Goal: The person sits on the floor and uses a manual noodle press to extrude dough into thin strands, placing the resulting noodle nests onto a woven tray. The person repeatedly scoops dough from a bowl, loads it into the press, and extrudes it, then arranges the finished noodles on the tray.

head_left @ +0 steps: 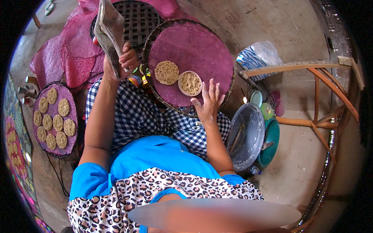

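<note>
My left hand [126,59] is raised and closed around a worn, folded grey-brown sheet [110,33] that looks like stiff cardboard. A round woven tray lined with purple cloth [208,44] lies in front of my knees. On it rest a flat round noodle cake [166,72] and, beside that, a white ring [180,86] filled with noodle strands [190,83]. Just right of the ring is my right hand [210,99], its fingers spread and dusted with pale powder, holding nothing.
At left, a purple-lined tray [74,132] bears several noodle cakes. A grey basin [250,120] and a green bowl [272,143] stand at my right, near a wooden frame [295,70] and a plastic bag [260,56]. A dark lattice basket [136,19] sits at the back.
</note>
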Demonstrator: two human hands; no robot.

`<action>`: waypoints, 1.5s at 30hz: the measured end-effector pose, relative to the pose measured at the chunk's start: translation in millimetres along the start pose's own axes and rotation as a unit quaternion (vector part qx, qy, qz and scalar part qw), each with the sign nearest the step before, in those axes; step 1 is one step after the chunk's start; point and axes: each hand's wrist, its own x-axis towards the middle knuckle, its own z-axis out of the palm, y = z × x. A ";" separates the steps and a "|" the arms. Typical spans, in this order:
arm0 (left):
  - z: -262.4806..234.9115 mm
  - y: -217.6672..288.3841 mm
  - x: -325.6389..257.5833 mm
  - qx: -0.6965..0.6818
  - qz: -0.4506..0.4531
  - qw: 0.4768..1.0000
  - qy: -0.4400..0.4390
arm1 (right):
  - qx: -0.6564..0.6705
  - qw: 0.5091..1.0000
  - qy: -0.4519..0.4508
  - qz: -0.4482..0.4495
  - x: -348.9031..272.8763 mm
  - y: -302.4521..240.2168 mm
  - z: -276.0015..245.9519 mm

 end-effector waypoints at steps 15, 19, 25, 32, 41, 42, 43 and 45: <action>-0.4 -0.4 0.1 0.004 -0.010 1.000 0.005 | 0.034 0.999 -0.013 -0.025 28.7 -12.1 -1.3; 0.2 0.4 -0.8 -0.010 -0.008 1.000 0.009 | 0.252 0.967 0.038 -0.028 35.2 -9.5 3.2; -1.1 0.0 0.4 -0.015 -0.012 1.000 0.013 | 0.094 0.995 0.008 -0.033 27.4 -8.8 -0.1; 0.3 -1.6 0.3 -0.008 -0.017 1.000 0.008 | 0.040 0.993 0.049 -0.102 42.4 -23.3 -2.8; 2.5 -0.4 0.2 0.006 -0.019 1.000 0.012 | 0.042 0.982 0.063 -0.172 63.3 -33.6 9.3; 2.5 0.0 -0.2 0.003 -0.018 1.000 0.015 | 0.051 0.981 0.072 -0.174 62.4 -31.2 8.6; 2.4 0.5 -0.5 -0.001 -0.017 1.000 0.018 | 0.060 0.979 0.081 -0.176 61.1 -28.4 7.7; 1.9 1.0 -0.6 -0.011 -0.017 1.000 0.014 | 0.080 0.978 0.084 -0.174 57.7 -22.5 5.3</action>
